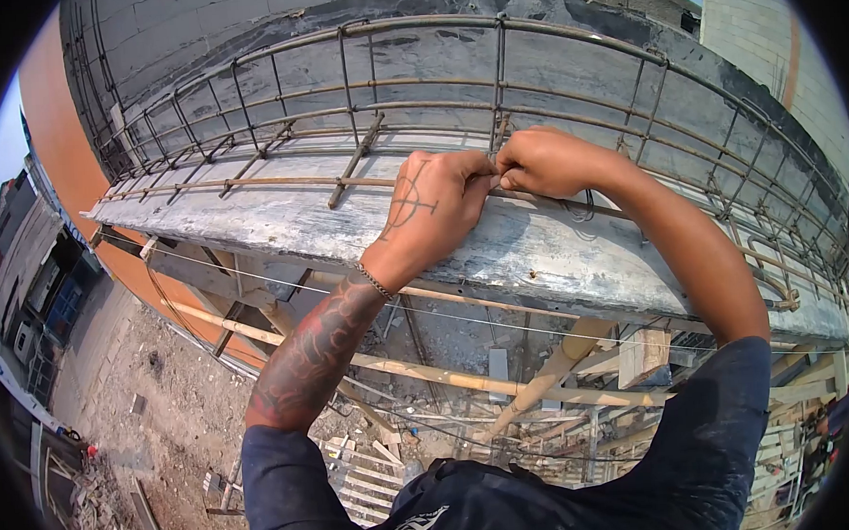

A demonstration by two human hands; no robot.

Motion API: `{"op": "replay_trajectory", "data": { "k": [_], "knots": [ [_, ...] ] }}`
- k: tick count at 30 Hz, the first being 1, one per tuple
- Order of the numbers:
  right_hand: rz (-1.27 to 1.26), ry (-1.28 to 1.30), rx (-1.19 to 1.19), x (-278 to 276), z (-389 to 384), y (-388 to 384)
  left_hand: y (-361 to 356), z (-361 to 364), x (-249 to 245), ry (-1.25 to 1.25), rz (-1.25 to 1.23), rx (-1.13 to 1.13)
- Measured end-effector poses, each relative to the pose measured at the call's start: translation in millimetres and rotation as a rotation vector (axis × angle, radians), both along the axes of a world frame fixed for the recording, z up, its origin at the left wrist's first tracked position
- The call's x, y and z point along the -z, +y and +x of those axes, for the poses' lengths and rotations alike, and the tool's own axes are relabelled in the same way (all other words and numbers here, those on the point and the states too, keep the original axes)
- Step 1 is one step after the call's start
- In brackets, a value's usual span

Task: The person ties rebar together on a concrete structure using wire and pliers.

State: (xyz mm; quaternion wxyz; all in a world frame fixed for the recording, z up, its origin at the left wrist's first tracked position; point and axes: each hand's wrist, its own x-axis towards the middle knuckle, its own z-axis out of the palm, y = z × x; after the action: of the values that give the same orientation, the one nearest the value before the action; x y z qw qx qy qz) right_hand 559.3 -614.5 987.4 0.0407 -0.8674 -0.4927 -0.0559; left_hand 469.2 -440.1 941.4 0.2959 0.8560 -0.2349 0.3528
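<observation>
My left hand (440, 199), tattooed on its back, is closed in a pinch at a long steel reinforcing bar (362, 181). Against its fingertips, my right hand (546, 158) is closed too. Thin dark tie wire (586, 205) loops out below the right hand near the wrist. Both sets of fingertips meet where an upright stirrup (500, 74) comes down to the bar. What the left fingers pinch is too small and covered to make out. The rebar cage (347, 77) stretches to both sides above a grey-white formwork board (549, 258).
Behind the cage runs a grey wall (433, 58). A taut string (281, 275) passes along the board's near side. Below are bamboo poles (440, 373), timber scaffolding and rubble ground (163, 403), well beneath the board's edge. An orange wall (61, 111) stands left.
</observation>
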Motion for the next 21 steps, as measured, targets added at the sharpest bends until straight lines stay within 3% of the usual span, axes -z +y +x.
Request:
{"op": "replay_trajectory", "data": {
  "k": [8, 13, 15, 17, 21],
  "knots": [
    [0.009, 0.109, -0.082, -0.7, 4.5, -0.2, 5.3, 18.2, -17.7, 0.277, -0.143, -0.127],
    [-0.035, 0.078, -0.083, -2.3, 1.6, 2.8, 10.2, 29.7, -24.1, 0.304, -0.155, -0.152],
    [-0.024, 0.053, -0.102, 1.9, 3.8, 2.1, 4.4, 21.9, -30.2, 0.267, -0.075, -0.176],
    [0.039, 0.04, -0.104, 3.4, 4.1, -1.0, -6.2, 11.5, -19.1, -0.064, 0.094, -0.129],
    [0.022, 0.085, -0.072, 0.6, 4.3, 0.7, -8.5, -16.5, -2.3, -0.191, 0.181, -0.011]
  ]
}}
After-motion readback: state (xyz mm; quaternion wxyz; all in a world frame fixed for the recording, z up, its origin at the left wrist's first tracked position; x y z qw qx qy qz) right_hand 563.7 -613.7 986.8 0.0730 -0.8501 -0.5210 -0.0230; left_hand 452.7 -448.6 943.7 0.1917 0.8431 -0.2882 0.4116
